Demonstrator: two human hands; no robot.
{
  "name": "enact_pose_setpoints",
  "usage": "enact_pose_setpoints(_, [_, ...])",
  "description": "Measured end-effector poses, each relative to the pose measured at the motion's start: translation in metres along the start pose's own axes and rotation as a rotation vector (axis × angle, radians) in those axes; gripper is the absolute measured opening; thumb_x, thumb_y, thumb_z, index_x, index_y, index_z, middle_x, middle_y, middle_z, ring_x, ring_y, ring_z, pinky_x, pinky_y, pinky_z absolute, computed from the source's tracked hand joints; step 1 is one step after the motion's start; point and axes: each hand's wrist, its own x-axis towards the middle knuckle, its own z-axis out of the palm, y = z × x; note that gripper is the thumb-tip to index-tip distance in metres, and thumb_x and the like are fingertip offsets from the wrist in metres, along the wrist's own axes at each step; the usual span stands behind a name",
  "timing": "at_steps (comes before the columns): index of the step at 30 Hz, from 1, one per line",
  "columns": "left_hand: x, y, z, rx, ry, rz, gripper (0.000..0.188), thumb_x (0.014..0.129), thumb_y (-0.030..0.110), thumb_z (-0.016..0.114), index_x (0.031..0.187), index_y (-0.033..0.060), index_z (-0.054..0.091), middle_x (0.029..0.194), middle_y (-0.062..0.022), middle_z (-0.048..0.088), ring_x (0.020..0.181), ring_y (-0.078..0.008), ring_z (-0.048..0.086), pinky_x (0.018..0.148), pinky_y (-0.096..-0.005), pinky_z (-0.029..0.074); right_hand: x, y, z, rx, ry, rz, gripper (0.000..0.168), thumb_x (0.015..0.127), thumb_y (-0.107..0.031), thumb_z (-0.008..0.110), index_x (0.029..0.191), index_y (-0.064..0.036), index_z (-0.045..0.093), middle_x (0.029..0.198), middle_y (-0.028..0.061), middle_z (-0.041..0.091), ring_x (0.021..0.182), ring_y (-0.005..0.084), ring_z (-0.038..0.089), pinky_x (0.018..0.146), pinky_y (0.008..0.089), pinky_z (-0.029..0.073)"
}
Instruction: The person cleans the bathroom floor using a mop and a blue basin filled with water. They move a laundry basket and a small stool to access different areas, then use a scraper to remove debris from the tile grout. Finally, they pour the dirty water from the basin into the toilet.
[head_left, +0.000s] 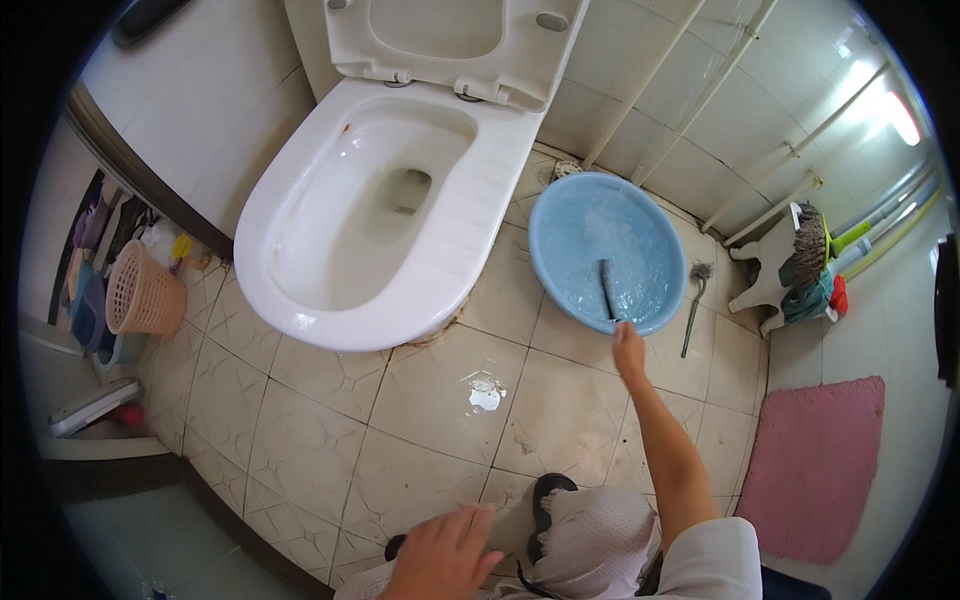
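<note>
My right hand (628, 351) grips the end of a dark, narrow brush (607, 289) at the near rim of a round blue plastic basin (537, 259). The brush head dips into the rippled water, and most of its handle is hidden in my fist. Above my bent knee, my left hand (442, 553) holds nothing, its fingers slightly spread. Left of the basin stands a white toilet (360, 330) with its seat raised. Brownish stains mark the inside of the bowl and the foot of the toilet.
A toilet brush (696, 307) lies on the tiled floor (442, 450), which has a wet patch. At right are a white plastic stool (754, 262), a mop (810, 244) and a pink mat (814, 472). Pipes (679, 131) run along the wall. A peach basket (146, 292) stands left.
</note>
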Motion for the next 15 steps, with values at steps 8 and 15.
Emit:
enact_pose_setpoints(8, [0.039,-0.025,0.068,0.273,-0.065,-0.087,0.044,0.074,0.024,0.059,0.109,0.0014,0.047,0.097,-0.0103,0.052,0.089,-0.0242,0.050,0.076,-0.0351,0.040,-0.044,0.051,0.044,-0.211,-0.239,0.009,0.020,0.083,-0.023,0.048,0.081,-0.004,0.050,0.069,0.0206,0.056,0.064,0.0384,0.054,0.057,0.0458,0.042])
enact_pose_setpoints(15, [0.032,-0.046,0.071,0.296,-0.044,-0.185,0.044,0.073,0.025,0.059,0.109,0.0020,0.049,0.094,-0.0090,0.051,0.088,-0.0234,0.050,0.075,-0.0356,0.040,-0.016,-0.022,0.011,-0.121,-0.036,-0.129,0.016,0.085,-0.020,0.045,0.090,-0.007,0.049,0.068,0.0208,0.056,0.064,0.0400,0.054,0.055,0.0472,0.042])
